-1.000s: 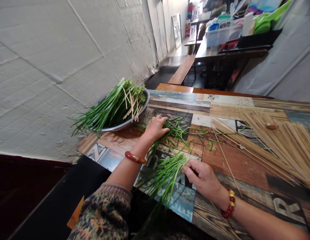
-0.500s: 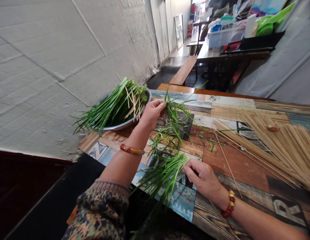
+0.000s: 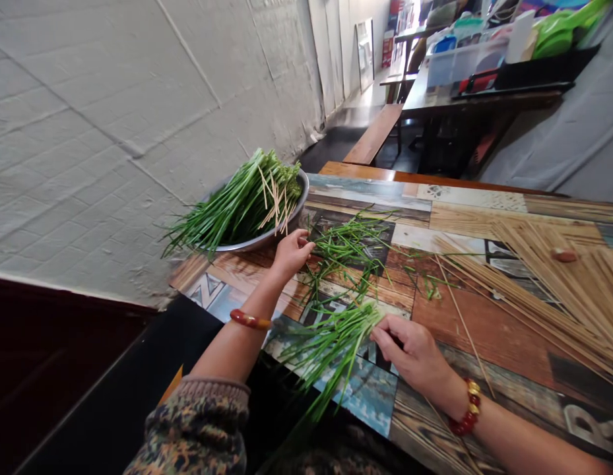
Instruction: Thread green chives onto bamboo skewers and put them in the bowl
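Observation:
Just left of a loose heap of green chive blades (image 3: pixel 353 241), my left hand (image 3: pixel 292 254) has its fingers loosely curled, thumb a little apart, with nothing visible in them. At the table's front edge, my right hand (image 3: pixel 408 346) pinches the pale ends of a bunch of chives (image 3: pixel 336 336). The green tips of that bunch fan out left and hang over the edge. A metal basin (image 3: pixel 303 198) beside the wall is piled with more chives (image 3: pixel 237 198). Several short thin sticks (image 3: pixel 274 204) lie on top of them.
Many long wooden skewers (image 3: pixel 573 290) are spread over the right of the patterned table (image 3: pixel 464 330), with one lone skewer (image 3: pixel 462 320) nearer me. The white wall (image 3: pixel 113 119) bounds the left. Behind are a bench (image 3: pixel 375 135) and another table with a clear plastic bin (image 3: pixel 445 69).
My left hand has come down and left, away from the chive blades it held, which now lie on the heap. My right hand stays on the bunch. The view has shifted slightly.

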`<action>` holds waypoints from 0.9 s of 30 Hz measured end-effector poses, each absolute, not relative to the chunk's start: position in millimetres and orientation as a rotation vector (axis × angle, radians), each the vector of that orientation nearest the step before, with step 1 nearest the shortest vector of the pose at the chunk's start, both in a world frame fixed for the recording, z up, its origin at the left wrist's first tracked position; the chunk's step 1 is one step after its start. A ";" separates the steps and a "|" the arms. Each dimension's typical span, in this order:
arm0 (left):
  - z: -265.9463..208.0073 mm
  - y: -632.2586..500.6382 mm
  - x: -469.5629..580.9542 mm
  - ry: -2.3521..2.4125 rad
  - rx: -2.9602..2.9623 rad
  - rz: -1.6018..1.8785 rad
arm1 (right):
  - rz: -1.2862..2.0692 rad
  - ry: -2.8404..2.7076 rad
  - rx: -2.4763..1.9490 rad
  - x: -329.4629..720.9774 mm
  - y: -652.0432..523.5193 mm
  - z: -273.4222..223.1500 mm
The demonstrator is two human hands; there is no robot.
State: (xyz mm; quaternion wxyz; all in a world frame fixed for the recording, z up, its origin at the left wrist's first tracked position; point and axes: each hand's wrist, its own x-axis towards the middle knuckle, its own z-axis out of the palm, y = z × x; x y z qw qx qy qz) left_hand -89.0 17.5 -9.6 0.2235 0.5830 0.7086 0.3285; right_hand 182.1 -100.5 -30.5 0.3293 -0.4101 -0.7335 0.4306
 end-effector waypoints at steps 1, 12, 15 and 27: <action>-11.2 13.3 -92.2 2.004 1.670 0.902 | 1.123 -1.923 -1.070 182.1 -100.7 -30.2; 1.7 -18.9 -42.1 1.615 2.278 0.694 | 1.085 -1.950 -1.085 181.6 -101.0 -28.5; 1.4 -16.0 -21.9 1.537 2.452 0.545 | 1.094 -1.956 -1.090 181.6 -100.3 -27.4; 4.1 -17.3 -16.4 1.501 2.171 0.696 | 1.085 -1.911 -1.084 182.3 -100.0 -25.0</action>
